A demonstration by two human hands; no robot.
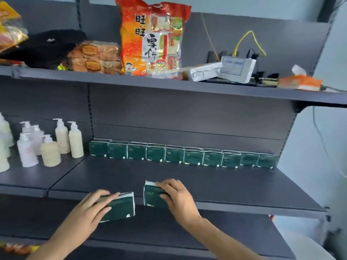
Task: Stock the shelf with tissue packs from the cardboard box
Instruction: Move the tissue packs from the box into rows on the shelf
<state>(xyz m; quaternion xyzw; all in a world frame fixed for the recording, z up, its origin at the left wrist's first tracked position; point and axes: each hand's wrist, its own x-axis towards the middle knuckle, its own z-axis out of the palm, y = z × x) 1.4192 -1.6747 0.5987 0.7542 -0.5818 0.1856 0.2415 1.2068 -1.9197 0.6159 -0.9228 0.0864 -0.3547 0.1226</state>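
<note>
We find both hands at the front edge of the dark grey metal middle shelf (216, 186), each clamped on its own dark green tissue pack with white edging. The left hand (93, 208) grips the left tissue pack (122, 206) from its left end, fingers laid over the top, and the pack sits tilted just below and in front of the shelf lip. The right hand (177, 197) holds the right tissue pack (152, 196) from its right end; that pack stands nearly upright at the shelf's front edge. The two packs are near each other but apart. At the back of the same shelf we note a row of ten matching green tissue packs (183, 155), upright and side by side against the rear panel. To the left, on the adjoining shelf section, stand cream and white plastic pump bottles (62, 137). On the upper shelf (169, 85) we record a large orange and red snack bag (152, 37), wrapped bread packets (93, 56), a white box with a yellow cable (237, 69), and an orange tissue pack (299, 82). The cardboard box does not appear in the view.
</note>
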